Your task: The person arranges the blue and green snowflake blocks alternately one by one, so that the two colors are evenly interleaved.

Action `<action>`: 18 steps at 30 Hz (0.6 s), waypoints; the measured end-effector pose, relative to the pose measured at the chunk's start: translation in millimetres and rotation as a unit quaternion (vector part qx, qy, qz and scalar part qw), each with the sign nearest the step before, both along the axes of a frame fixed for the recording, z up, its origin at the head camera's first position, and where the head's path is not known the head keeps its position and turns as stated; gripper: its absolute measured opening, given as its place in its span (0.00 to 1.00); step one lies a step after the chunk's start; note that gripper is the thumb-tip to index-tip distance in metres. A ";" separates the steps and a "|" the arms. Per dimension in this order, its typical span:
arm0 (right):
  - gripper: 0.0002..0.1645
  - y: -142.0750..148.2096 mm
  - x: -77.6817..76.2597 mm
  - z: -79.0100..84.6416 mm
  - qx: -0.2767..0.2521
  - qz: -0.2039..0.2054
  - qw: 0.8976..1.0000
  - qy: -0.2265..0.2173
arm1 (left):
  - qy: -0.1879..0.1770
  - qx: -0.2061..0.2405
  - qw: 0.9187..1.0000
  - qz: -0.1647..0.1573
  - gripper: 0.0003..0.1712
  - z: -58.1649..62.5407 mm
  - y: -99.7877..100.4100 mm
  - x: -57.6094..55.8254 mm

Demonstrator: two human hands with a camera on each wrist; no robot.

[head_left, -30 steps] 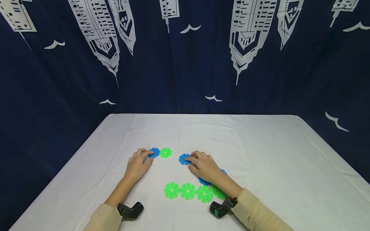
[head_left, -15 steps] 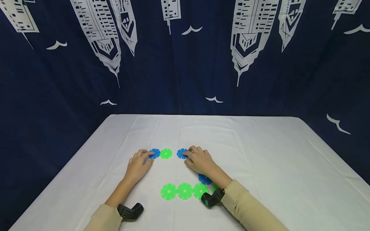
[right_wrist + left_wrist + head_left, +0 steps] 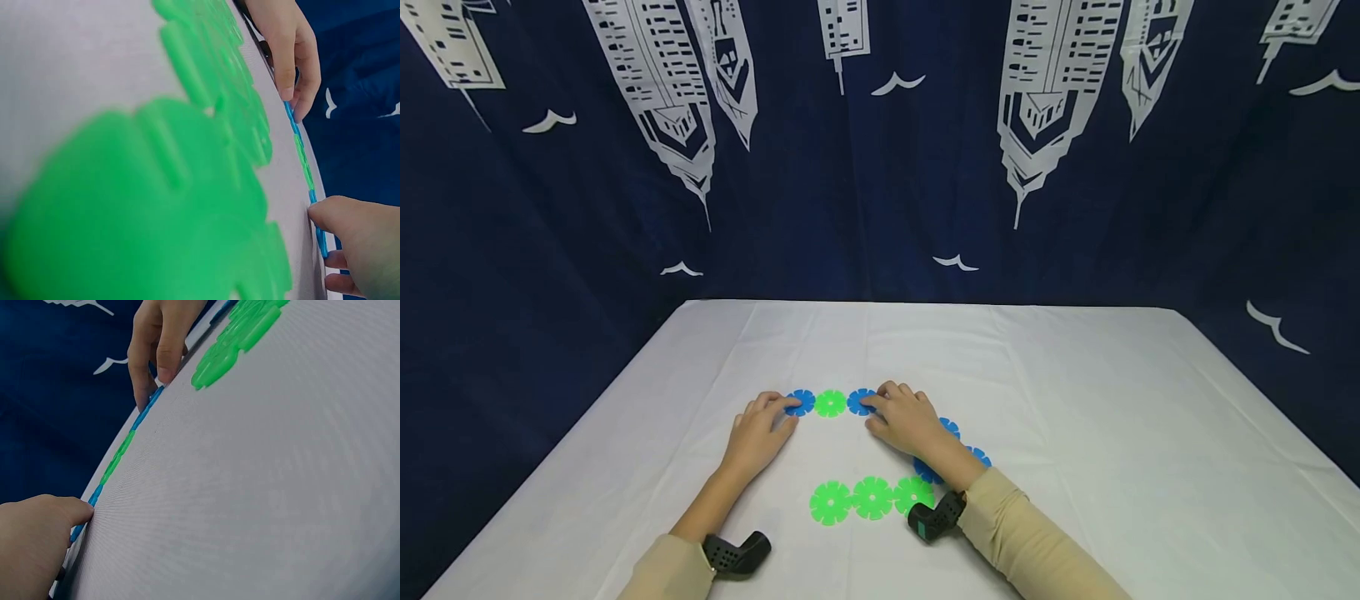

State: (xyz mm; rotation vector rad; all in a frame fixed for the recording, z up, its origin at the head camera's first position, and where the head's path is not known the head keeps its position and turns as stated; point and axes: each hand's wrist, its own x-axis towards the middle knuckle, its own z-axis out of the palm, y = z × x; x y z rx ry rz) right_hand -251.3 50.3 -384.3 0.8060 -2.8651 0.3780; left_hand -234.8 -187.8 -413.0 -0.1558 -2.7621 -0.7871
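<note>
Three notched, flower-shaped plastic connecting discs lie flat in a row on the white cloth in the head view. My left hand (image 3: 756,437) holds the left blue disc (image 3: 806,406), index fingertip over it and thumb at its near edge. The green disc (image 3: 831,403) sits in the middle, its rim right at the left blue one. At the row's right end, my right hand (image 3: 908,423) pinches another blue disc (image 3: 856,402) between thumb and fingers, close against the green rim. The left wrist view shows the left thumb (image 3: 78,511) low beside the cloth.
Nearer me, a row of several green discs (image 3: 872,498) runs left to right, its right end hidden by the right wrist's black camera (image 3: 936,518). More blue discs (image 3: 927,472) lie partly under the right forearm. A navy patterned curtain (image 3: 850,192) hangs behind the table (image 3: 1075,400).
My right hand has slid its blue disc left and slightly away until it meets the green disc. The near green row has shifted left. The left hand has stayed put.
</note>
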 end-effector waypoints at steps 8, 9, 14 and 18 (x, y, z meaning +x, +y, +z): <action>0.21 -0.1 1.9 -1.7 -0.012 0.000 1.000 -0.001 | 0.001 0.000 1.000 0.001 0.16 -1.8 0.3 0.4; 0.21 -0.2 1.9 -2.3 -0.011 -0.001 1.000 -0.001 | -0.001 0.000 1.000 0.000 0.16 -2.3 -0.1 0.3; 0.22 -0.8 1.6 -2.5 -0.011 0.003 1.000 -0.002 | 0.009 -0.001 1.000 0.001 0.16 -2.8 -1.6 0.2; 0.23 0.0 1.3 -0.1 -0.016 0.000 1.000 -0.018 | 0.034 0.006 0.999 -0.005 0.15 -0.7 -1.1 1.0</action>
